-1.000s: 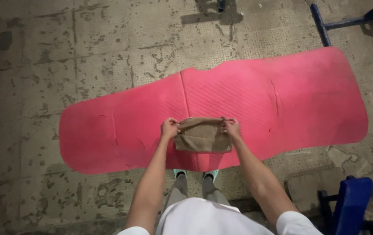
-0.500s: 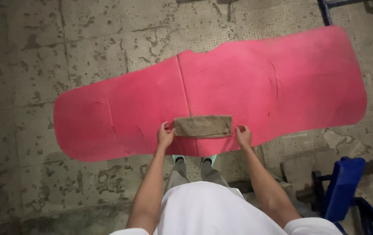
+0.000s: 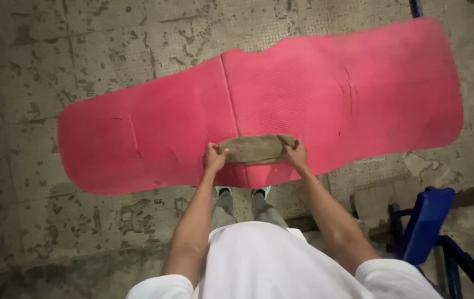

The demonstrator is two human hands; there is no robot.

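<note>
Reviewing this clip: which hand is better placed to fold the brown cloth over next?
Neither clearly. Left hand and right hand each grip one end of the brown cloth, level, above the pink mat.

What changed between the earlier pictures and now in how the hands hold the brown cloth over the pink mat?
The left hand and right hand moved apart, and the brown cloth went from a squarish fold to a longer, narrower strip stretched between them. Both hands kept their grip on its ends. The pink mat stayed flat on the concrete floor.
</note>
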